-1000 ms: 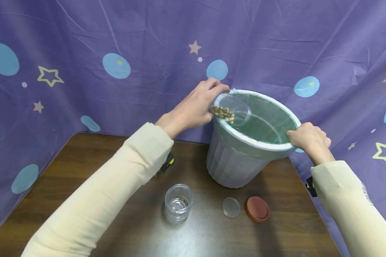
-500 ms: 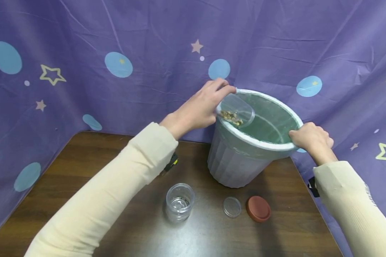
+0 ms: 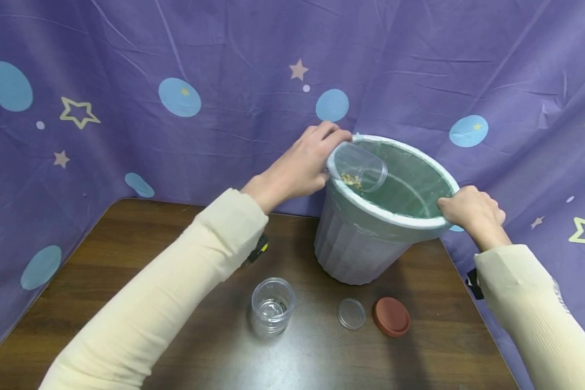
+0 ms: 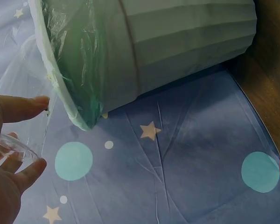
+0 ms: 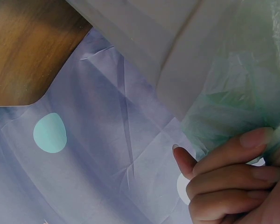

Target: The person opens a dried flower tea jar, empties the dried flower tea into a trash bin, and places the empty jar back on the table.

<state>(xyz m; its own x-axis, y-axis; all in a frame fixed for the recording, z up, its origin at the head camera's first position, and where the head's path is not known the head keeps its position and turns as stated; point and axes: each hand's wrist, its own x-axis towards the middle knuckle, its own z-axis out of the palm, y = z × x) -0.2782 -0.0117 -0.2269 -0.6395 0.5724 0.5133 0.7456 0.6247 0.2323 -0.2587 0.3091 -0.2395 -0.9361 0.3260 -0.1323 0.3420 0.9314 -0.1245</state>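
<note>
My left hand [image 3: 299, 165] grips a clear plastic jar [image 3: 358, 160] by its base end, tipped sideways over the left rim of a trash can [image 3: 361, 244]. A small heap of yellowish-brown bits [image 3: 352, 180] lies inside near the jar's mouth. The can is pale grey and ribbed, lined with a thin green bag [image 4: 79, 56] folded over its white rim, and it leans toward me. At the can's right side my right hand [image 3: 473, 208] holds the rim, thumb inside; in the right wrist view its fingers [image 5: 228, 179] curl against the bag's outer edge.
A second clear jar [image 3: 273, 309] stands upright in front on the wooden table [image 3: 205, 341]. A clear lid [image 3: 351, 314] and a reddish-brown lid [image 3: 391, 317] lie right of it. A black and yellow object [image 3: 258, 249] is partly behind the left sleeve. A purple curtain [image 3: 253, 65] hangs behind.
The jar has moved slightly right over the can, and the heap of bits in it has shrunk and slid toward its mouth. The right hand keeps its hold on the rim.
</note>
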